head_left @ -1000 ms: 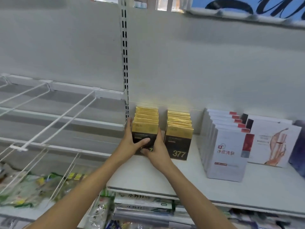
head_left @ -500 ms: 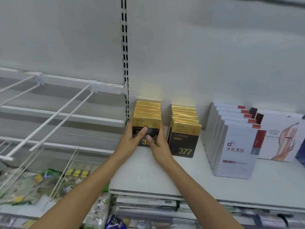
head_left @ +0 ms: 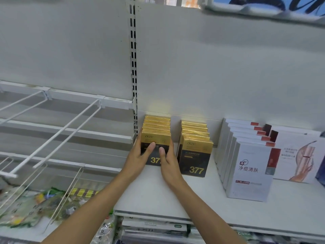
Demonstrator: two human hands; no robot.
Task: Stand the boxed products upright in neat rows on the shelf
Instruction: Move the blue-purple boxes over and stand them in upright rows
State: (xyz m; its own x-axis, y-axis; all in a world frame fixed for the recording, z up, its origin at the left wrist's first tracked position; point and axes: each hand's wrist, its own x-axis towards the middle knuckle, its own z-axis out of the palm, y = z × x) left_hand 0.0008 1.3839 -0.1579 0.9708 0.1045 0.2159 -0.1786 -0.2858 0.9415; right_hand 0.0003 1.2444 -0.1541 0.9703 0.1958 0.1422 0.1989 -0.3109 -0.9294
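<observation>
Two rows of upright gold-and-black boxes marked 377 stand at the back left of the white shelf (head_left: 158, 196). The left row (head_left: 156, 128) has its front box (head_left: 155, 139) clasped between both hands. My left hand (head_left: 140, 155) presses its left side with the thumb across the front. My right hand (head_left: 168, 161) presses its right side, thumb on the front. The right row (head_left: 196, 152) stands untouched beside it.
A row of upright white boxes (head_left: 249, 169) stands to the right, with a white box showing a leg picture (head_left: 299, 155) behind them. White wire hooks (head_left: 66, 132) jut from the bay on the left. Bagged goods (head_left: 31, 206) lie below.
Both hands have pushed the left row's front box back toward the wall, closing the row up. The thumbs have shifted higher on its front.
</observation>
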